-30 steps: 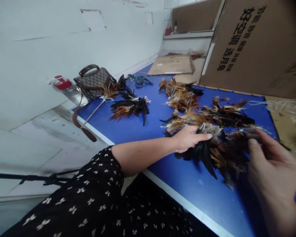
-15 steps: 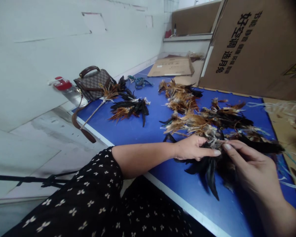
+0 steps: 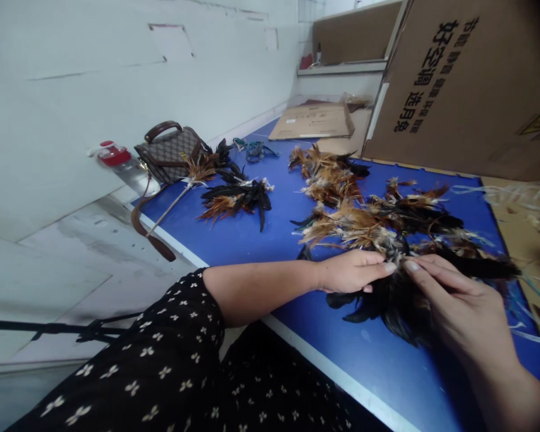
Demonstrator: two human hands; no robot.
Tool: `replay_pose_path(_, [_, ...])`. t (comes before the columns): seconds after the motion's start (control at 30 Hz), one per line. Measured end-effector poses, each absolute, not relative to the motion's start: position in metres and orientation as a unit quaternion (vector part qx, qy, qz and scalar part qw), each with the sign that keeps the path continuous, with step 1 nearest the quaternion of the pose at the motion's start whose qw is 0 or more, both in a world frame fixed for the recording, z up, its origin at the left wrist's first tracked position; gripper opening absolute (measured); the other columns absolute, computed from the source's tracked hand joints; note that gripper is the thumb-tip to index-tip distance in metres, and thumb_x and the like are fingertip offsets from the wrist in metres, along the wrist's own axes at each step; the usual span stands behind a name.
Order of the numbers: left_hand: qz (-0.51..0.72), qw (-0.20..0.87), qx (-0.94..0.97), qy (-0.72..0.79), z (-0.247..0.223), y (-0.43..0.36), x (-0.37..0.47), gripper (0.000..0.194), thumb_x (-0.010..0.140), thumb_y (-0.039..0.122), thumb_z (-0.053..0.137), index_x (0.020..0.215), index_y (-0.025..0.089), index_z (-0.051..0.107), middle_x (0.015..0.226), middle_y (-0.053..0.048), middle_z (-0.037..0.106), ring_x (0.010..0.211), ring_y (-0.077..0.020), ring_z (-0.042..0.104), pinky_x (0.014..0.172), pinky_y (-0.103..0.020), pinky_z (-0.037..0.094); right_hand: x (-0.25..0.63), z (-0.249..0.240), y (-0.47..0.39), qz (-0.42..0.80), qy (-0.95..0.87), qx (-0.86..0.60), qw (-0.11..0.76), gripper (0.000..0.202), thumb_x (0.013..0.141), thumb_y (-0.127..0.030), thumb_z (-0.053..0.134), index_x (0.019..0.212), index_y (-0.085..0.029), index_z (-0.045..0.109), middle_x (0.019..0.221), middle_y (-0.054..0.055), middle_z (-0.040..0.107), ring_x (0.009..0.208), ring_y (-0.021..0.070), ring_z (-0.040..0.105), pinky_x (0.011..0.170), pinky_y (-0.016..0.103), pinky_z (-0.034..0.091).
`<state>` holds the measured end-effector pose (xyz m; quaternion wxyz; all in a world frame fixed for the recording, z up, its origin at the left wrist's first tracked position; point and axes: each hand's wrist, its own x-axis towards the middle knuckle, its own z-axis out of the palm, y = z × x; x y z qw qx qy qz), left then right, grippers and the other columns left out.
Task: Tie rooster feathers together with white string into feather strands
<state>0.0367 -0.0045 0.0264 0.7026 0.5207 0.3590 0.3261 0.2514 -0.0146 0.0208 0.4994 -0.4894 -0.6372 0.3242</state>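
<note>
My left hand (image 3: 357, 270) is closed around a bunch of dark feathers (image 3: 387, 306), thumb lying along its pale quill end. From the right, my right hand (image 3: 454, 294) pinches at the same pale end with thumb and forefinger. The black feather tips hang down toward me over the blue table (image 3: 297, 324). Just beyond my hands lies a pile of brown and black feathers (image 3: 342, 222). Whatever is between my right fingertips is too small to make out clearly.
Left of the pile lie another feather bunch (image 3: 236, 198) and a feather duster with a stick (image 3: 171, 207). A patterned handbag (image 3: 173, 153) and a red-capped bottle (image 3: 126, 165) stand at the left edge. A large cardboard box (image 3: 468, 90) rises at the far right, near white plastic strips (image 3: 522, 195).
The feather bunch has turned in my left hand, and its black tips have swung right and up. My left fingers have curled further round it. My right hand has barely moved.
</note>
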Motion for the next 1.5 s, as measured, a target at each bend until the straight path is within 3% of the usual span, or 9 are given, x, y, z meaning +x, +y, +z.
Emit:
replay_pose_path(0.13, [0.343,0.710,0.524,0.323,0.021,-0.004,0.038,0.047,0.095,0.055,0.085,0.080,0.016,0.064,0.072,0.004,0.056,0.070,-0.0087,0.050,0.070,-0.026,0.045,0.247,0.024,-0.016,0.321,-0.665,-0.468,0.486,0.031,0.089,-0.057,0.089,0.095,-0.026,0.093,0.103,0.007,0.082,0.092,0.0215,0.076,0.086,0.035,0.066])
replay_pose_path(0.23, [0.311,0.775,0.479,0.269,0.016,-0.006,0.041,0.045,0.097,0.057,0.082,0.097,0.015,0.066,0.078,0.001,0.063,0.071,-0.0111,0.059,0.075,-0.029,0.053,0.243,0.028,-0.019,0.331,-0.679,-0.456,0.470,0.036,0.092,-0.061,0.085,0.096,-0.026,0.092,0.099,0.006,0.081,0.086,0.0202,0.076,0.078,0.033,0.065])
replay_pose_path(0.3, [0.304,0.806,0.453,0.230,0.013,-0.007,0.042,0.046,0.097,0.058,0.082,0.103,0.017,0.062,0.078,0.003,0.059,0.066,-0.0108,0.058,0.071,-0.031,0.056,0.242,0.029,-0.019,0.314,-0.683,-0.456,0.477,0.037,0.094,-0.063,0.083,0.096,-0.026,0.091,0.097,0.006,0.081,0.086,0.0206,0.076,0.078,0.034,0.065])
replay_pose_path(0.43, [0.337,0.822,0.408,0.208,0.015,-0.008,0.041,0.045,0.096,0.052,0.085,0.099,0.019,0.055,0.079,0.005,0.051,0.059,-0.0051,0.046,0.059,-0.023,0.046,0.252,0.022,-0.014,0.235,-0.673,-0.501,0.491,0.035,0.102,-0.057,0.074,0.107,-0.026,0.090,0.109,0.007,0.084,0.100,0.0231,0.079,0.096,0.038,0.065])
replay_pose_path(0.63, [0.355,0.826,0.382,0.213,0.019,-0.003,0.036,0.045,0.095,0.052,0.085,0.096,0.019,0.054,0.082,0.002,0.055,0.059,-0.0057,0.047,0.058,-0.022,0.044,0.269,0.005,0.002,0.059,-0.700,-0.549,0.453,0.052,0.104,-0.053,0.061,0.139,-0.019,0.082,0.139,0.018,0.078,0.135,0.0346,0.071,0.122,0.057,0.052])
replay_pose_path(0.83, [0.333,0.821,0.415,0.207,0.022,-0.005,0.036,0.053,0.091,0.058,0.088,0.093,0.018,0.053,0.078,0.005,0.048,0.056,-0.0024,0.038,0.054,-0.017,0.033,0.258,0.023,-0.010,0.049,-0.745,-0.448,0.491,0.026,0.106,-0.044,0.068,0.104,-0.026,0.086,0.120,0.011,0.084,0.119,0.0301,0.077,0.118,0.056,0.051])
replay_pose_path(1.03, [0.377,0.795,0.411,0.239,0.022,-0.004,0.038,0.056,0.089,0.054,0.091,0.092,0.022,0.044,0.076,0.007,0.045,0.054,-0.0025,0.036,0.053,-0.016,0.030,0.258,0.026,-0.014,0.160,-0.779,-0.392,0.462,0.021,0.104,-0.044,0.072,0.111,-0.030,0.085,0.124,0.009,0.083,0.124,0.0324,0.075,0.112,0.055,0.054])
replay_pose_path(1.17, [0.385,0.784,0.416,0.254,0.026,-0.004,0.039,0.054,0.091,0.058,0.088,0.096,0.021,0.049,0.075,0.009,0.042,0.054,-0.0026,0.034,0.052,-0.016,0.028,0.256,0.021,-0.012,0.167,-0.805,-0.348,0.451,0.008,0.102,-0.036,0.078,0.096,-0.030,0.080,0.119,0.007,0.082,0.116,0.0304,0.075,0.105,0.052,0.056])
replay_pose_path(1.5, [0.427,0.733,0.434,0.305,0.030,-0.008,0.039,0.060,0.082,0.059,0.096,0.096,0.024,0.050,0.065,0.013,0.038,0.050,-0.0037,0.029,0.049,-0.019,0.024,0.260,0.019,-0.013,0.151,-0.795,-0.363,0.463,0.010,0.104,-0.033,0.076,0.096,-0.029,0.079,0.124,0.007,0.081,0.117,0.0297,0.075,0.106,0.051,0.056])
